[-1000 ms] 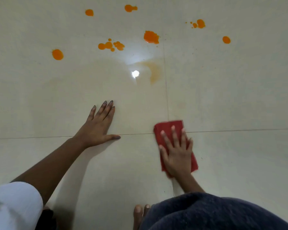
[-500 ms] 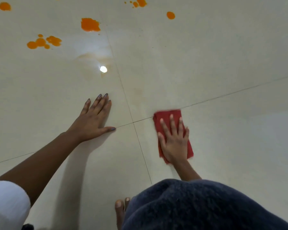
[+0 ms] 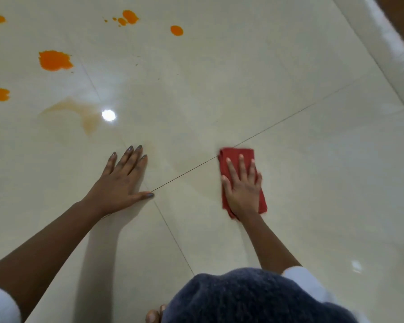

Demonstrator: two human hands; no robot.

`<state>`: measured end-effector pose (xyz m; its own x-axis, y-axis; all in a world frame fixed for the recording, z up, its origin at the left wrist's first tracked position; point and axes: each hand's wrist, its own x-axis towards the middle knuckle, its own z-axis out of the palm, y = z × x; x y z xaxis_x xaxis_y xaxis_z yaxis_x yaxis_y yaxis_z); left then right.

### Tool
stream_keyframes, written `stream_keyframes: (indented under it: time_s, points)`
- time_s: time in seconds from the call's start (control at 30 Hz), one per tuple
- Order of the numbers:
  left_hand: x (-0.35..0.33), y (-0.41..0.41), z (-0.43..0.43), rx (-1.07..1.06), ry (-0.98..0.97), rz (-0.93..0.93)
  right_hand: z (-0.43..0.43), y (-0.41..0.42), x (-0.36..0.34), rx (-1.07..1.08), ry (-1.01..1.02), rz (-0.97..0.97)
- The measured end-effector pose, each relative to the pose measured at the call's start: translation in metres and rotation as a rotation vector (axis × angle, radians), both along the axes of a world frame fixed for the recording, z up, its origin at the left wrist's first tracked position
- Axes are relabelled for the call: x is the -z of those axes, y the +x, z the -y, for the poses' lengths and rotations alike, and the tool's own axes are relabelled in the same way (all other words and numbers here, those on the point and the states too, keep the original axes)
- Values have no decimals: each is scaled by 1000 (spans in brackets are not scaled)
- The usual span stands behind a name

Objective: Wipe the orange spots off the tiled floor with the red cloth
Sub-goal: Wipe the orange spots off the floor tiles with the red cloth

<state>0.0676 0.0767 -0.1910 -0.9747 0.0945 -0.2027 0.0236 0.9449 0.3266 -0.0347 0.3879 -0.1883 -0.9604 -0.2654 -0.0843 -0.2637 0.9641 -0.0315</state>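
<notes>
Two flattened hands: left hand (image 3: 124, 183) on tiled floor (image 3: 313, 206), right hand (image 3: 243, 191) pressing red cloth (image 3: 237, 153); orange spots (image 3: 55, 60) beyond.

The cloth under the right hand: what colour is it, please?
The cloth is plain red, best seen in the head view.

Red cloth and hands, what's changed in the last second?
The right hand slid the cloth rightward along the grout line, off the tile junction. The left hand shifted right too; its thumb now reaches that junction. Same as before: both hands flat, fingers straight, and the orange spots unwiped.
</notes>
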Motion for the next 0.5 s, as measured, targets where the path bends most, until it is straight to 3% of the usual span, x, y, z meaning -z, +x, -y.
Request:
stream_keyframes:
  time_s: [0.1,0.2,0.33,0.43,0.5]
  points:
    - [3,-9,-4,1,-8,-8,40,16,6,-129,-18,8]
    - [5,-12,-5,16,-14,-9,19,68,4,-326,-8,90]
    - [2,-15,-5,18,-25,15,-11,16,4,-189,-49,20]
    - [3,-17,-3,39,-33,14,43,-38,5,-117,-43,-5]
    - [2,-13,5,36,-46,14,90,-30,5,-228,-44,31]
